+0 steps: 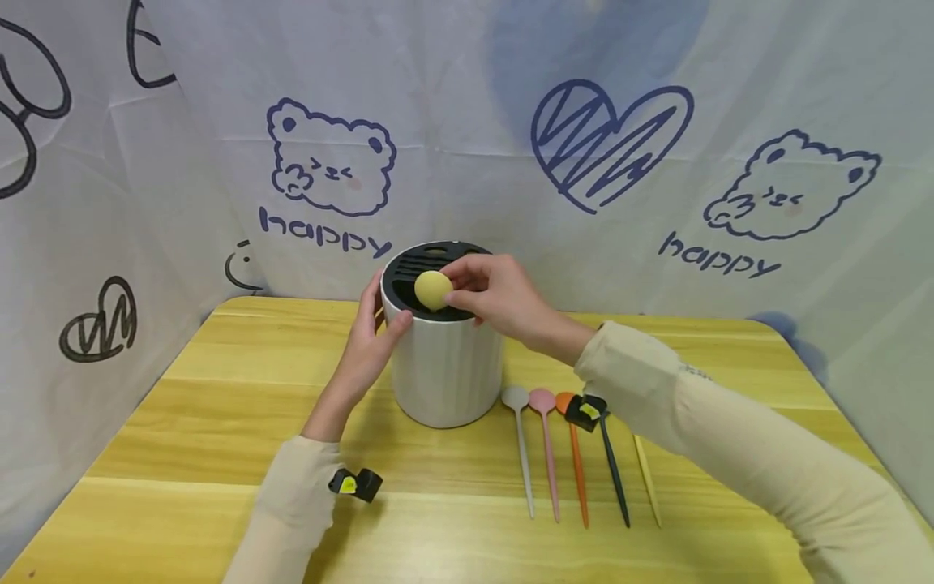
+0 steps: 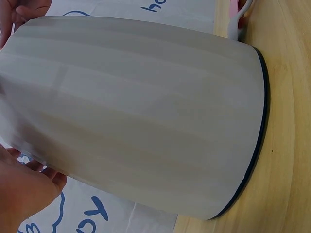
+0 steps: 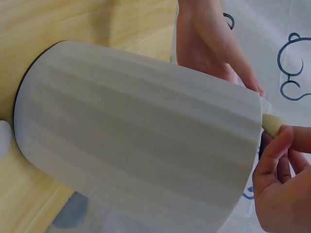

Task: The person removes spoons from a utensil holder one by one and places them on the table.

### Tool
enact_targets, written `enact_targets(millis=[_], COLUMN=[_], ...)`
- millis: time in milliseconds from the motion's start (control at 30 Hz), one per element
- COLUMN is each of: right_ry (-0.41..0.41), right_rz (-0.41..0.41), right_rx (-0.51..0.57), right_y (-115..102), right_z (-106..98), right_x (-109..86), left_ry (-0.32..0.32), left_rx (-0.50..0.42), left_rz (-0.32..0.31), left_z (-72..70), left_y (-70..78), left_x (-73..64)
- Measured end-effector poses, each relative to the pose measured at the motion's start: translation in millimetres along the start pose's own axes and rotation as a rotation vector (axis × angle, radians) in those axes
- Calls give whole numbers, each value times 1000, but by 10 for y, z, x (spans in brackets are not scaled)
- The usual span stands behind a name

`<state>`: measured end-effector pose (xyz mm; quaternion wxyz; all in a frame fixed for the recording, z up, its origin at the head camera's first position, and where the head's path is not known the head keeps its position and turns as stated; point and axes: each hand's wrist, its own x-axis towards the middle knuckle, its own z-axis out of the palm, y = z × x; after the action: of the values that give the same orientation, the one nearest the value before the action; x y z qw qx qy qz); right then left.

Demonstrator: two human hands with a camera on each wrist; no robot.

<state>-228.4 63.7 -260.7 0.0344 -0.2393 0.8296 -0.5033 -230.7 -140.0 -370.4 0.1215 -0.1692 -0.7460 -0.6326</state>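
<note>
A white ribbed utensil holder with a black slotted lid stands upright on the table. My left hand grips its left side, thumb at the front rim and fingers round the wall. Over the lid, my right hand pinches a yellow spoon by its round head. The spoon's handle is hidden; its head shows beside the rim in the right wrist view. To the right of the holder lie a grey spoon, a pink spoon, an orange spoon, and dark and yellow handles with hidden heads.
The wooden table ends at a back edge close behind the holder. A white cloth with blue drawings hangs behind and at the sides. My right forearm passes above the far ends of the lying utensils.
</note>
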Motion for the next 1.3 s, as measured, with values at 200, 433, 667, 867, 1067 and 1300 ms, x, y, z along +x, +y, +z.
enact_targets(millis=[200,433,667,867,1067,1300], right_ry=[-20,-24,-37,-36,-17,47], right_rz=[-5,-22,-66,-99,-122,-162], right_rx=[18,23,-28,-27,-15,41], right_y=[-24,-51,-118,-210,-326,-422], right_z=[-34,-92,-177,-257,-374,-503], right_x=[1,12,-2,-1,4,-7], left_ry=[-6,-1,0,1,9,8], left_rx=[7,5,6,12,4,5], left_rz=[-12,-10,1,-2,-4,13], left_z=[-6,-7,3,2,-9,-8], left_y=[14,-9,0,-14,-21,-33], left_x=[-5,-6,1,-2,-7,-4])
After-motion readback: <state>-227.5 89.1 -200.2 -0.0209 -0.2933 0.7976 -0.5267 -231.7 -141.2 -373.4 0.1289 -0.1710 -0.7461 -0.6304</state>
